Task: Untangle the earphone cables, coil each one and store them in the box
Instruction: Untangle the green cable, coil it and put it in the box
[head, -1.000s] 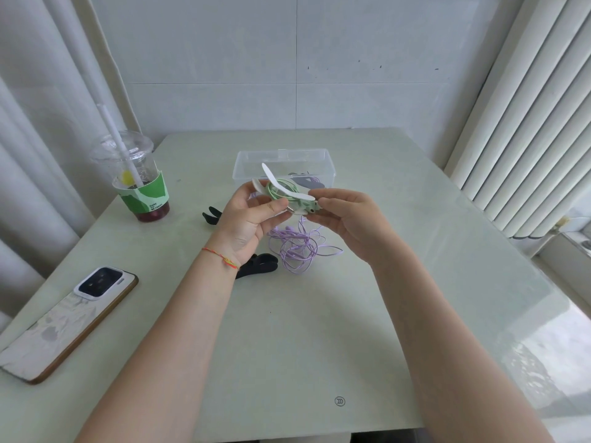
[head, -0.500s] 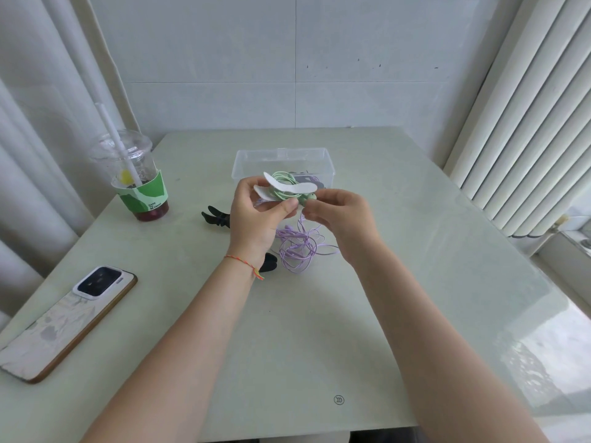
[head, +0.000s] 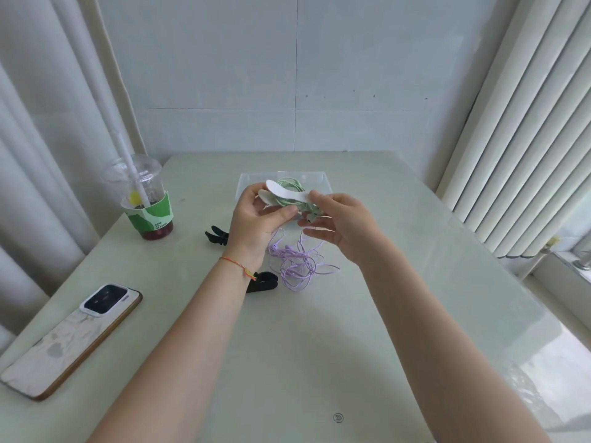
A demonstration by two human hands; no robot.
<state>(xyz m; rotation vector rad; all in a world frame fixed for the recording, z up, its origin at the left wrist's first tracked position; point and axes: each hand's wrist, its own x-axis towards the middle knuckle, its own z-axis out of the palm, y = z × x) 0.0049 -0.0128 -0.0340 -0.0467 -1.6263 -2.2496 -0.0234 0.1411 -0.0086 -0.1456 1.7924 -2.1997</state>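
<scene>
My left hand (head: 256, 219) fingers gripping green earphone coil (head: 289, 193); my right hand (head: 343, 223) pinching white strap (head: 287, 194) above box (head: 319, 178); purple cable (head: 295, 262) tangled on desk (head: 303, 346)

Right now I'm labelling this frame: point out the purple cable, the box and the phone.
purple cable (head: 295, 266), head view, middle of the tangle.
box (head: 323, 177), head view, far right wall.
phone (head: 68, 342), head view, middle of its back.

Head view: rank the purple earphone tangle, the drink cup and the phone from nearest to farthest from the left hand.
1. Purple earphone tangle: on the table just below and right of the left hand.
2. Drink cup: out to the left, near the curtain.
3. Phone: farthest, at the near left table edge.
</scene>
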